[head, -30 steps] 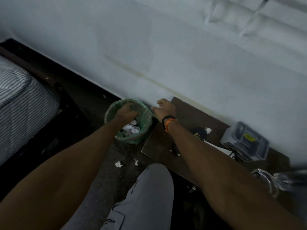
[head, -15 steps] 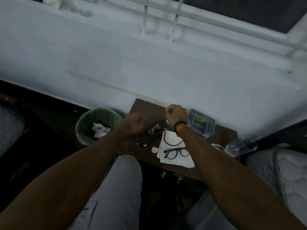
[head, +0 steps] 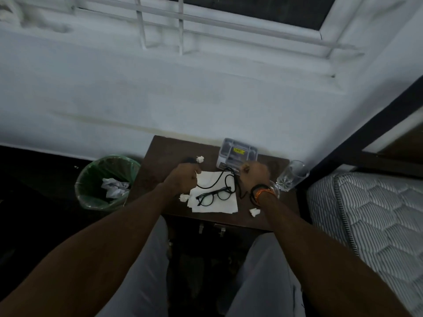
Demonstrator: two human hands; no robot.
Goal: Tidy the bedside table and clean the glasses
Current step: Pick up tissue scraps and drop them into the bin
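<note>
two hands hovered clenched over the table: left hand, right hand; contents unclear. glasses lay on tissue between and just below both grips. snagging the black cord could drag them off.

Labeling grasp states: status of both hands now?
Left hand: closed in a fist, something small and white in it, cannot tell what.
Right hand: closed on the black cord.
</note>
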